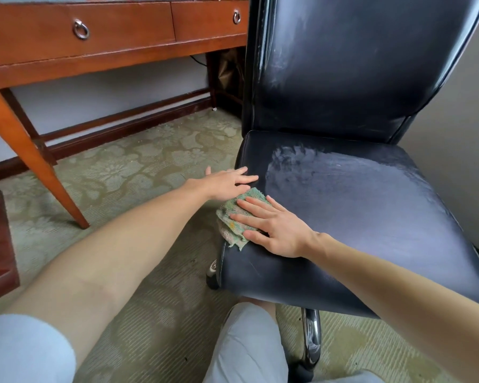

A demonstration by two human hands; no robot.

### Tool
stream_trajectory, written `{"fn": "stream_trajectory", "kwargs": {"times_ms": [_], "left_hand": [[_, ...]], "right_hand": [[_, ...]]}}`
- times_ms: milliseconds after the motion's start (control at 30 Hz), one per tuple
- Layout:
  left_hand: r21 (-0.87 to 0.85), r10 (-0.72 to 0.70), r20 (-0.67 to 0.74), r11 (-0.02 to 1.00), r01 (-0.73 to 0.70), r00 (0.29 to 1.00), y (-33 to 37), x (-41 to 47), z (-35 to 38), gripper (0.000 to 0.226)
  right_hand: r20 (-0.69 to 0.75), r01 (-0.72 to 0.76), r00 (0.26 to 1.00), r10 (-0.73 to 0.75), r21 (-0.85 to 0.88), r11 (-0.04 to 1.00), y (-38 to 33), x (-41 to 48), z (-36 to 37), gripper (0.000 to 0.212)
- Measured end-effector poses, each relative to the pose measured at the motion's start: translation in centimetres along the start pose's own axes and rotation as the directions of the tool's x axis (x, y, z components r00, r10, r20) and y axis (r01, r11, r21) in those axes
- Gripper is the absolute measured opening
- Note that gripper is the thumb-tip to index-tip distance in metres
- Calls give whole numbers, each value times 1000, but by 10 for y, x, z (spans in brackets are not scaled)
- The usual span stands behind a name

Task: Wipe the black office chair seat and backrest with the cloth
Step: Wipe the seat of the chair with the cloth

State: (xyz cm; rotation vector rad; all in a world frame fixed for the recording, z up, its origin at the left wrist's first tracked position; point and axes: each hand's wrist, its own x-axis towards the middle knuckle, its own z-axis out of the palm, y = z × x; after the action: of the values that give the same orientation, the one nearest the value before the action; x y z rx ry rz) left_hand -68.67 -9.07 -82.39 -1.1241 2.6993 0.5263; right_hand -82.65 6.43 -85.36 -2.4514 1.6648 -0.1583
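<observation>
- Patterned green carpet underfoot, a wooden desk off to the left of the chair seat, and we're in close on the black office chair.
- That seat faces the camera. Its backrest rises upright behind it, with the top cut off by the frame.
- Both show pale, hazy smears.
- On the seat's left edge lies the green cloth, bunched up, with its long axis running front to back along that edge.
- Its near end droops just over the side.
- The right hand presses flat on it, fingers straight and spread, covering the cloth's right part.
- The left hand sits just behind the cloth, fingers straight and loose, tips reaching over the seat's left rim and holding nothing.
- The right forearm crosses the seat's front right corner and hides it.
- Below the seat only a chrome leg and one caster peek out.
</observation>
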Motion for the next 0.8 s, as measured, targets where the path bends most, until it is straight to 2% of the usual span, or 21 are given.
{"fn": "stream_trajectory", "kwargs": {"times_ms": [267,633,800], "left_hand": [[61,-95,119,994,89,988,21,-19,2,46],[102,-233,75,969,225,970,58,-39,19,48],[114,-224,62,970,216,973,68,-46,18,49]], "right_hand": [[28,72,997,-72,7,997,5,-20,-4,51],[24,184,983,-184,-11,983,15,-51,-5,59],[-5,220,976,-220,-11,976,20,-69,-8,53]]}}
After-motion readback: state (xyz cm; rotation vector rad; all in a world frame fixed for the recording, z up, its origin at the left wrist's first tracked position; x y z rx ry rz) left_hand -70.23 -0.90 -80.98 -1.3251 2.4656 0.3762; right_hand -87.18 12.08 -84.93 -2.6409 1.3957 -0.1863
